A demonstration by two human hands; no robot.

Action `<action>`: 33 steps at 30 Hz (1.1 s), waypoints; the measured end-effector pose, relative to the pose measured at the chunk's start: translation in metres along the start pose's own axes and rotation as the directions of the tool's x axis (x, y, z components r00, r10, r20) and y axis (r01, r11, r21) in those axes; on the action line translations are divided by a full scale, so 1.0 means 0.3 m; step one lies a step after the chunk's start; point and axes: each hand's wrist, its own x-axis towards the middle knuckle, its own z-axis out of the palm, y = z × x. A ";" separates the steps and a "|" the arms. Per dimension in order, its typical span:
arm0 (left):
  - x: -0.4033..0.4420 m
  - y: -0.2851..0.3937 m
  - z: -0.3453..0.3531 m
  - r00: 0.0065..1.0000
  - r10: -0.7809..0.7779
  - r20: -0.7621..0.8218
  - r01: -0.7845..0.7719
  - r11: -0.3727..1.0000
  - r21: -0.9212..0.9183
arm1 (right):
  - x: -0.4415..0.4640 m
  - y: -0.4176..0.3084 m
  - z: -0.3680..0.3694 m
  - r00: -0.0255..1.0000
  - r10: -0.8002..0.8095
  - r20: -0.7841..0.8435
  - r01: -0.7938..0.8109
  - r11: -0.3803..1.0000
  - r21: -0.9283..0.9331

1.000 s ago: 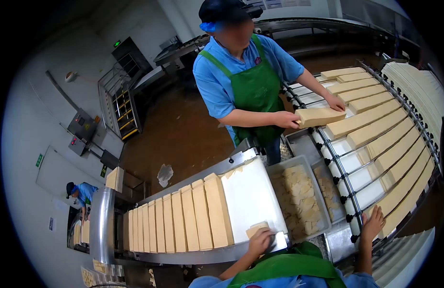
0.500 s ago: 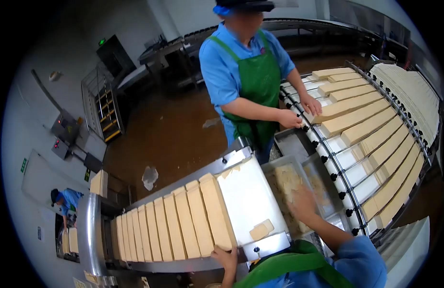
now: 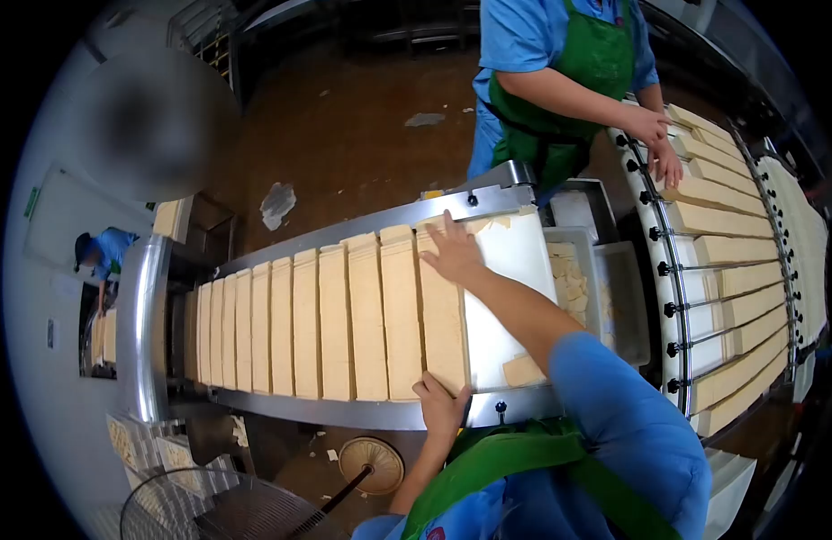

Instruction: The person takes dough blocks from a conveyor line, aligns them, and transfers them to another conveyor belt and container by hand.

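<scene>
A row of long beige slabs (image 3: 368,319), seemingly stacks of thin sheets, lies across a white conveyor belt (image 3: 501,292). The slab at the right end (image 3: 443,310) leans slightly away from its neighbour at the far end. My left hand (image 3: 441,405) grips its near end, thumb and fingers around the edge. On that slab's far end, my right hand (image 3: 452,252) rests with fingers spread. Loose beige pieces (image 3: 522,371) lie on the bare belt near the front rail, and small scraps (image 3: 499,222) lie by the far rail.
A co-worker (image 3: 560,90) in a green apron handles slabs on a second conveyor (image 3: 731,243) with black knobs. Between the conveyors stands a grey bin (image 3: 569,279) of scraps. A fan guard (image 3: 209,504) is at lower left, and another person (image 3: 105,256) works far left.
My right hand has gone from over the scrap bin to the end slab's far end. My left hand stays at its near end. The view has turned and shifted right.
</scene>
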 end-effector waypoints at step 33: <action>-0.113 0.632 0.345 0.734 0.654 0.181 -0.631 0.756 -0.171 | -1.133 0.882 -0.571 0.151 0.913 -0.379 -0.482 0.403 0.778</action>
